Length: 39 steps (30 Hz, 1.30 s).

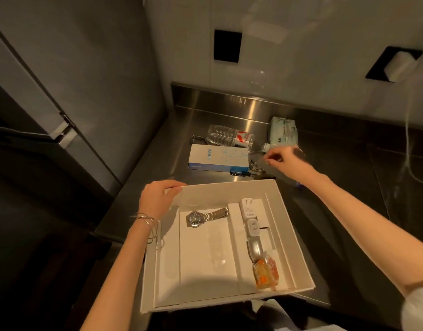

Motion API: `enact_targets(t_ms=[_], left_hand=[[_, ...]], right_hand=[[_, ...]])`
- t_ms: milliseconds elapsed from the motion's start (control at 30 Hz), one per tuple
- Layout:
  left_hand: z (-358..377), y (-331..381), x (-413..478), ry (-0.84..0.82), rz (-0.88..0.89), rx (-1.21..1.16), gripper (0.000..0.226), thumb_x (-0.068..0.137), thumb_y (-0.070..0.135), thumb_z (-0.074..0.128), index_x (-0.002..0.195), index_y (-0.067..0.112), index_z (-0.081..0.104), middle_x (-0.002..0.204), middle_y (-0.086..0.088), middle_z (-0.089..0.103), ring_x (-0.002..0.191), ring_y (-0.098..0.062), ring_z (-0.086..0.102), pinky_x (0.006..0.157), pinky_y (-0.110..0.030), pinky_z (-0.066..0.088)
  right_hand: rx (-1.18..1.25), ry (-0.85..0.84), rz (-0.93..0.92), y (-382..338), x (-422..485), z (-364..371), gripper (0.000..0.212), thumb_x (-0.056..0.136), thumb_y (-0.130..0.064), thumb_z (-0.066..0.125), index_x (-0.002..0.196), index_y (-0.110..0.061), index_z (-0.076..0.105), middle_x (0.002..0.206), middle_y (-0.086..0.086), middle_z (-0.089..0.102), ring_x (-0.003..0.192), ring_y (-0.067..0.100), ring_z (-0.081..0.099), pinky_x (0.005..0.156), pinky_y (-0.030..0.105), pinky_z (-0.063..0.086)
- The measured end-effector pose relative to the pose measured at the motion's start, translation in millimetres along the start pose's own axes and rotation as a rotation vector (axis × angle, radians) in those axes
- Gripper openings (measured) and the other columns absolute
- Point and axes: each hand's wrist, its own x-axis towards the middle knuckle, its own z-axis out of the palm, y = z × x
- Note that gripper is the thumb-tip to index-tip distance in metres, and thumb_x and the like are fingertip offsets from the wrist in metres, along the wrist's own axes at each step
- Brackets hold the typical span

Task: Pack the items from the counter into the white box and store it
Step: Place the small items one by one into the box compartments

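Note:
The open white box [294,237] sits at the counter's front edge. Inside it lie a silver wristwatch [203,217], white chargers [251,216], a silver gadget [254,249] and an orange packet [266,272]. My left hand [158,197] grips the box's far-left rim. My right hand [284,161] hovers over the counter behind the box, fingers pinched near a metal chain [256,167]; whether it holds anything is unclear. Further back lie a white and blue Anker box [217,157], a small blue tool [239,172], a clear plastic bag [222,136] and a tissue pack [283,131].
The steel counter [337,211] runs to the right, with a raised steel backsplash [229,101] behind. A tall grey cabinet [74,91] stands at the left. On the wall are a black outlet [227,45] and a plugged-in white adapter [399,65] with a hanging cable [407,139].

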Motion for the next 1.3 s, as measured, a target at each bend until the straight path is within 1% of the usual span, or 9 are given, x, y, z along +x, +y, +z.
enact_targets(t_ms=[167, 300, 500, 633, 700, 800, 933, 1100, 1300], left_hand=[[-1.2, 7.1, -1.7, 0.005, -0.018, 0.024, 0.019, 0.089, 0.019, 0.056, 0.101, 0.018, 0.07, 0.103, -0.005, 0.07, 0.088, -0.01, 0.056, 0.078, -0.022, 0.047], [-3.0, 10.8, -4.9, 0.014, -0.034, 0.025, 0.019, 0.088, 0.018, 0.055, 0.099, 0.02, 0.071, 0.102, -0.002, 0.071, 0.094, -0.013, 0.058, 0.086, -0.027, 0.046], [-5.3, 12.1, -6.4, 0.006, -0.043, 0.035, 0.02, 0.088, 0.017, 0.055, 0.1, 0.018, 0.071, 0.102, -0.003, 0.071, 0.097, -0.015, 0.059, 0.086, -0.027, 0.043], [-3.3, 8.6, -6.3, 0.007, -0.054, 0.038, 0.019, 0.088, 0.019, 0.056, 0.101, 0.019, 0.07, 0.102, -0.004, 0.07, 0.094, -0.013, 0.057, 0.084, -0.028, 0.046], [-2.8, 7.7, -5.7, 0.007, -0.058, 0.027, 0.019, 0.088, 0.02, 0.057, 0.101, 0.018, 0.07, 0.102, -0.004, 0.07, 0.093, -0.012, 0.057, 0.084, -0.029, 0.047], [-1.9, 5.7, -5.4, 0.006, -0.06, 0.014, 0.019, 0.087, 0.021, 0.057, 0.101, 0.018, 0.07, 0.102, -0.004, 0.07, 0.094, -0.015, 0.057, 0.084, -0.03, 0.048], [0.1, 3.1, -3.7, 0.0, -0.039, 0.008, 0.018, 0.088, 0.021, 0.057, 0.101, 0.019, 0.07, 0.102, -0.005, 0.07, 0.092, -0.015, 0.058, 0.083, -0.029, 0.048], [0.1, 2.0, -3.3, -0.001, -0.023, -0.005, 0.019, 0.088, 0.022, 0.057, 0.101, 0.018, 0.07, 0.103, -0.006, 0.07, 0.088, -0.012, 0.056, 0.079, -0.026, 0.047], [-2.3, 4.4, -2.4, -0.012, 0.01, -0.032, 0.019, 0.088, 0.021, 0.056, 0.101, 0.017, 0.07, 0.101, -0.007, 0.07, 0.085, -0.011, 0.054, 0.068, -0.017, 0.044]], right_hand=[[-0.155, -0.18, 0.183, 40.9, 53.8, 33.5, 0.024, 0.092, -0.017, 0.052, 0.112, -0.005, 0.054, 0.113, 0.017, 0.059, 0.103, 0.029, 0.057, 0.086, 0.031, 0.044], [-0.259, -0.205, 0.172, 49.9, 76.4, 59.6, 0.015, 0.085, -0.02, 0.063, 0.095, -0.008, 0.063, 0.102, 0.016, 0.067, 0.084, 0.026, 0.058, 0.08, 0.04, 0.048], [-0.394, -0.158, 0.116, 49.5, 82.0, 68.4, 0.015, 0.086, -0.02, 0.062, 0.093, -0.007, 0.063, 0.09, 0.013, 0.063, 0.087, 0.031, 0.06, 0.071, 0.037, 0.047], [-0.257, -0.059, 0.122, 43.8, 77.1, 49.4, 0.013, 0.085, -0.024, 0.062, 0.082, -0.012, 0.057, 0.082, 0.011, 0.059, 0.076, 0.025, 0.054, 0.066, 0.035, 0.045], [-0.166, -0.021, 0.087, 37.3, 73.0, 33.7, 0.011, 0.085, -0.023, 0.062, 0.089, -0.013, 0.058, 0.09, 0.011, 0.061, 0.08, 0.022, 0.055, 0.07, 0.035, 0.046], [-0.022, 0.037, 0.034, 20.9, 59.4, 6.1, 0.022, 0.084, -0.022, 0.064, 0.101, -0.01, 0.057, 0.098, 0.007, 0.057, 0.088, 0.02, 0.054, 0.078, 0.035, 0.048], [-0.022, 0.126, -0.089, -11.3, 37.0, -27.0, 0.017, 0.081, -0.021, 0.067, 0.094, -0.011, 0.064, 0.099, 0.007, 0.06, 0.094, 0.02, 0.057, 0.084, 0.034, 0.05], [0.08, 0.237, -0.237, -68.3, -0.6, -61.9, 0.011, 0.08, -0.017, 0.07, 0.089, -0.011, 0.067, 0.09, 0.002, 0.059, 0.077, 0.011, 0.056, 0.07, 0.022, 0.046], [0.176, 0.317, -0.322, -115.2, -38.9, -89.0, 0.014, 0.078, -0.021, 0.072, 0.088, -0.012, 0.069, 0.093, 0.007, 0.067, 0.089, 0.022, 0.064, 0.081, 0.033, 0.053]])
